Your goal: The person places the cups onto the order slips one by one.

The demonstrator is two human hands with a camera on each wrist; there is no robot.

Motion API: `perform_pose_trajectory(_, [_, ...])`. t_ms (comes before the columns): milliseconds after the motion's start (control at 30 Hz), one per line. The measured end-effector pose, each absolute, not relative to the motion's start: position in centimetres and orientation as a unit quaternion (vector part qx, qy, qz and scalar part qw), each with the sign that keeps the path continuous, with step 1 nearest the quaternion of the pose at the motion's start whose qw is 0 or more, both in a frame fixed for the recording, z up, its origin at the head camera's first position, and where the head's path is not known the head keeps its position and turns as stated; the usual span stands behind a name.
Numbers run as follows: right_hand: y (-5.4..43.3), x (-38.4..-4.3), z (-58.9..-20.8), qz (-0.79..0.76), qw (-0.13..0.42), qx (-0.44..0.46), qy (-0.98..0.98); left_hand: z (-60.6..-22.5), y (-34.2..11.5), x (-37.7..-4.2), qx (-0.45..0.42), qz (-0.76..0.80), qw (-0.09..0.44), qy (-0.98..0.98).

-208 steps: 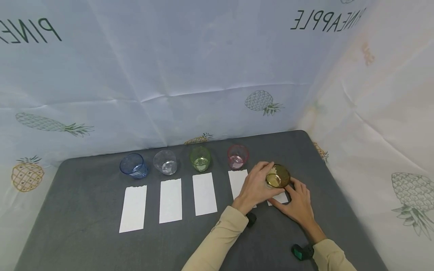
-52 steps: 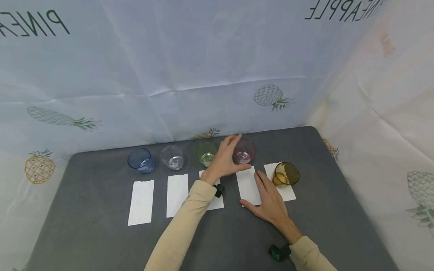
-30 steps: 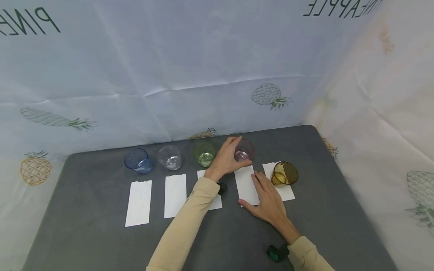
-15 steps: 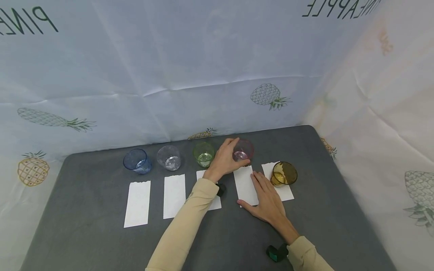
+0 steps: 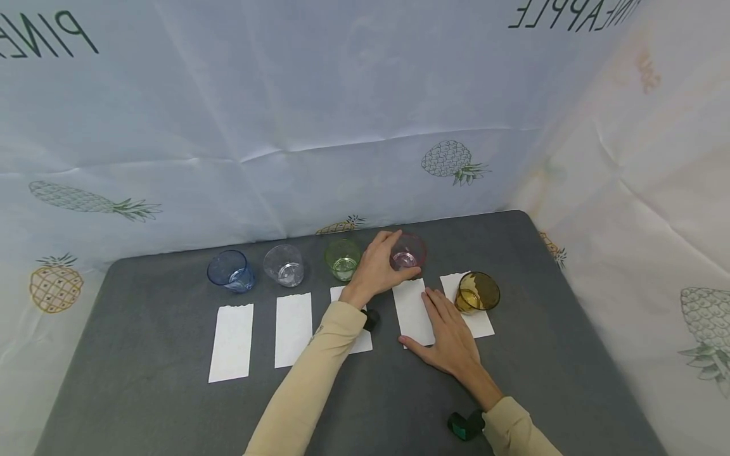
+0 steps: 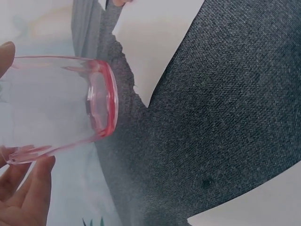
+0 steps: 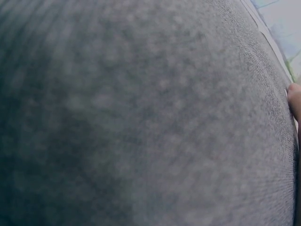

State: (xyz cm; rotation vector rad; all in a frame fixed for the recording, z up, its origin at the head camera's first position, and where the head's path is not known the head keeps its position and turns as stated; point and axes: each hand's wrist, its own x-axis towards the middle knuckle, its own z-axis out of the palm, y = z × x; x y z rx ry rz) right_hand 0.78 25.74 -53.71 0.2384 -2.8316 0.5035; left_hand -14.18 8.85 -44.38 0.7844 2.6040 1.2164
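Note:
In the head view my left hand (image 5: 376, 267) reaches to the pink glass (image 5: 409, 253), thumb on the near side and fingers on the far side. The left wrist view shows thumb and fingers about the upper part of this clear tumbler (image 6: 51, 103), whose base is pink-edged. My right hand (image 5: 450, 335) lies flat, fingers straight, over the right side of a white paper strip (image 5: 412, 310) in front of the pink glass. Just right of it, an amber glass (image 5: 478, 293) stands on another paper strip (image 5: 481, 324). Only a fingertip (image 7: 294, 96) shows in the right wrist view.
A blue glass (image 5: 230, 271), a clear glass (image 5: 284, 266) and a green glass (image 5: 343, 259) stand along the back of the grey table (image 5: 142, 354). Before them lie paper strips, the left one (image 5: 230, 343) and a middle one (image 5: 293, 329); the third (image 5: 362, 344) is partly under my left arm.
Since the oldest frame, both hands have left the amber glass, which now stands on its strip. My left hand moved to the pink glass, my right onto the neighbouring strip. Over the last second, almost nothing moves.

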Motion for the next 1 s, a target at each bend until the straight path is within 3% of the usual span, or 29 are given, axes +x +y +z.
perform_pose_trajectory(733, [25.9, 0.7, -53.9, 0.17, 0.153, 0.101, -0.968, -42.6, 8.1, -11.4, 0.3, 0.419, 0.041, 0.856])
perform_pose_trajectory(1000, [25.9, 0.8, -53.7, 0.169, 0.138, 0.096, -0.971, -42.4, 7.9, -10.0, 0.306, 0.43, 0.034, 0.849])
